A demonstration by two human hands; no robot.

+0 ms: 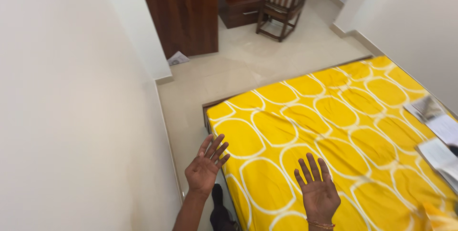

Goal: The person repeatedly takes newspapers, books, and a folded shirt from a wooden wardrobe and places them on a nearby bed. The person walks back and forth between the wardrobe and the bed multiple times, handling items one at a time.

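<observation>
Hovering hands: 2 bare hands hang over the near corner of a bed, holding nothing; the left hand (205, 166) is spread flat above the floor gap beside the bed, the right hand (317, 188) is spread, fingers apart, above the bedsheet (329, 131).
Bedsheet: yellow cloth printed with white looping ovals, lying over the mattress with shallow wrinkles; the near left corner sits closest to both hands.
Handling: likely light, soft and limp (it would sag, not slide), best pinched at a corner or along the hanging edge.
Bed frame: a dark wooden edge (206, 109) shows at the far left corner.
Papers: loose sheets (436, 126) rest on the right side of the bed.
Room: pale glossy tile floor (248, 59), slatted wooden chair (282, 2), dark wardrobe (183, 11), plain white wall (71, 116).
</observation>
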